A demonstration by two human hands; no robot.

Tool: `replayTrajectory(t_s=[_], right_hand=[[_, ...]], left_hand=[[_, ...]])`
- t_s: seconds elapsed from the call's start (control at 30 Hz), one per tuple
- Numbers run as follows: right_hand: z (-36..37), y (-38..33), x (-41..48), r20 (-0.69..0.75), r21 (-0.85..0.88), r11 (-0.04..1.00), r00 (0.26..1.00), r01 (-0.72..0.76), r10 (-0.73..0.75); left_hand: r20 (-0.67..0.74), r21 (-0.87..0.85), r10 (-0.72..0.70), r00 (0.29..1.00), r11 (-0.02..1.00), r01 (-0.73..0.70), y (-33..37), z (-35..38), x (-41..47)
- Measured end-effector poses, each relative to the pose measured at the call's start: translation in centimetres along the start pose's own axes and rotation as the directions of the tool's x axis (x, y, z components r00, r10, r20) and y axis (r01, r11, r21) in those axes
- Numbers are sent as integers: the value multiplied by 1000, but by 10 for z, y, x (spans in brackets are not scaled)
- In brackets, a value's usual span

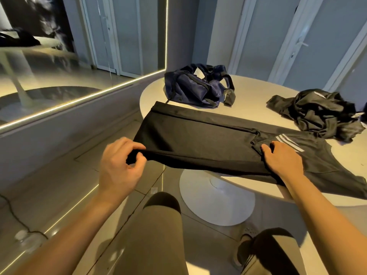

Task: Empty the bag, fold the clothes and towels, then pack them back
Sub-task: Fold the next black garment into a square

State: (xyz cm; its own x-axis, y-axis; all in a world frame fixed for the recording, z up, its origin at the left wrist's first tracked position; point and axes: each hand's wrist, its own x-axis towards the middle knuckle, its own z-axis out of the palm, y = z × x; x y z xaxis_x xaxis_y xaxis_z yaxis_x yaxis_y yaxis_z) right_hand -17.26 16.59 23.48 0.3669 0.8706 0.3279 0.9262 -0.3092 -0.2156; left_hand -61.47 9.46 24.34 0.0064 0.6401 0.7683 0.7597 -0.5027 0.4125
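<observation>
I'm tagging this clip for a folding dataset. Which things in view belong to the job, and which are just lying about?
Job: flat black garment, gripped by left hand and right hand; navy bag; crumpled black pile; white table under them all.
Lying about: wall mirror; floor cable.
</observation>
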Motion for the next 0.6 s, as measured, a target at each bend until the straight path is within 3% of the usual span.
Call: replayTrajectory(t_s=[0.13,0.2,0.27,0.33,0.4,0.47,0.6], right_hand=[[-17,-7,-7,-30,31,998,998,-60,61],[-36,-23,-12,-104,132,990,994,45,-32],[-61,-53,-22,-57,320,925,979,204,-196],[-86,-88,-34,101,493,810,903,319,-417],[-97,-117,-43,311,616,722,745,316,-591],[-94,-135,-44,437,634,705,605,319,-666],[-77,-143,-33,452,665,665,526,339,-720]], left_hand=[[107,-201,-154,982,964,173,1,-12,26],[213,-281,-212,954,922,268,3,-19,42],[327,-318,-243,913,882,349,2,-23,57],[424,-346,-248,871,845,409,-2,-26,73],[503,-355,-228,834,825,440,-7,-27,86],[566,-347,-216,796,813,468,-14,-25,97],[622,-333,-271,734,757,562,-29,-19,108]])
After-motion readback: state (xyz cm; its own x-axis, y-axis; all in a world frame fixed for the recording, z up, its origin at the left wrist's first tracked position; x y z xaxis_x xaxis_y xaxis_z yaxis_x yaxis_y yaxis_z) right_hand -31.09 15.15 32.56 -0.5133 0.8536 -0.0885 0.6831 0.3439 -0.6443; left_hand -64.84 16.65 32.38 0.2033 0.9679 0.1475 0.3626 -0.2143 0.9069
